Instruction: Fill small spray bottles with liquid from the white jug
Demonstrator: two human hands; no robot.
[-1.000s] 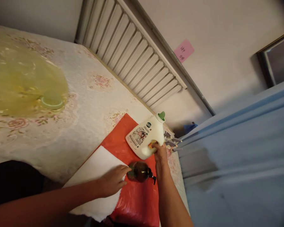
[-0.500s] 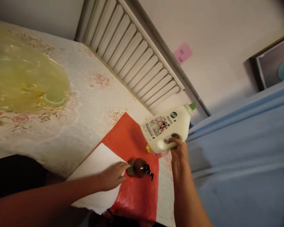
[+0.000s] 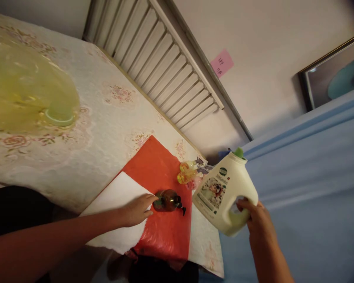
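My right hand (image 3: 253, 214) is closed around the handle of a cream detergent jug (image 3: 224, 192) with a green cap, held up at the table's right edge. The jug's printed label faces me. My left hand (image 3: 137, 210) lies over a white paper or cloth sheet (image 3: 118, 232), fingers stretched out and apart. Its fingertips reach the base of a dark brown pump bottle (image 3: 166, 200); whether they touch it I cannot tell. The bottle stands on a red plastic sheet (image 3: 162, 243), its black pump pointing right.
Small bottles with yellow liquid (image 3: 185, 173) stand behind the red sheet, beside the jug. A yellow plastic bag (image 3: 32, 86) with a green-rimmed item lies at left on the flowered tablecloth (image 3: 106, 129). A white slatted rail (image 3: 165, 67) lines the back; a blue curtain (image 3: 312, 188) hangs right.
My right hand has moved the jug right and toward me, tilting it more upright and uncovering the small yellow bottles. My left hand stays by the pump bottle; the view has shifted slightly.
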